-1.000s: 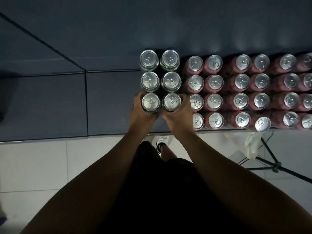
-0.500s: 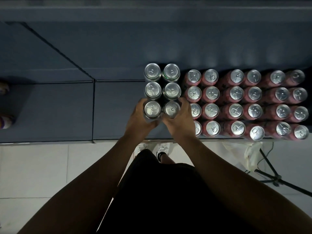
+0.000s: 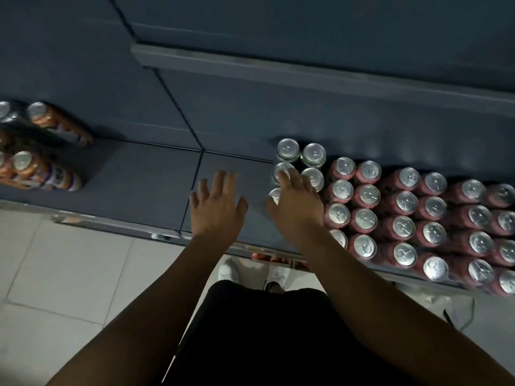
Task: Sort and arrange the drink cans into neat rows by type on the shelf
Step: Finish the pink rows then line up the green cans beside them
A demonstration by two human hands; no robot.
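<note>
Two short rows of dark green cans (image 3: 314, 155) stand on the dark blue shelf (image 3: 145, 179), left of a large block of pink cans (image 3: 404, 201) in neat rows. My right hand (image 3: 296, 203) hovers with spread fingers over the front green cans and hides them in part. My left hand (image 3: 217, 203) is spread flat above the bare shelf, left of the green cans, holding nothing. Several orange and purple cans (image 3: 50, 174) stand at the far left of the shelf.
The shelf's front edge (image 3: 117, 225) runs above a pale tiled floor (image 3: 64, 274). A higher shelf lip (image 3: 306, 71) juts out above the cans. My white shoes (image 3: 228, 270) show below the shelf. A cable and white bag lie at lower right.
Both hands have let go of the front two green cans and opened. My left hand has moved left over the bare shelf. The view has swung left, revealing the orange cans.
</note>
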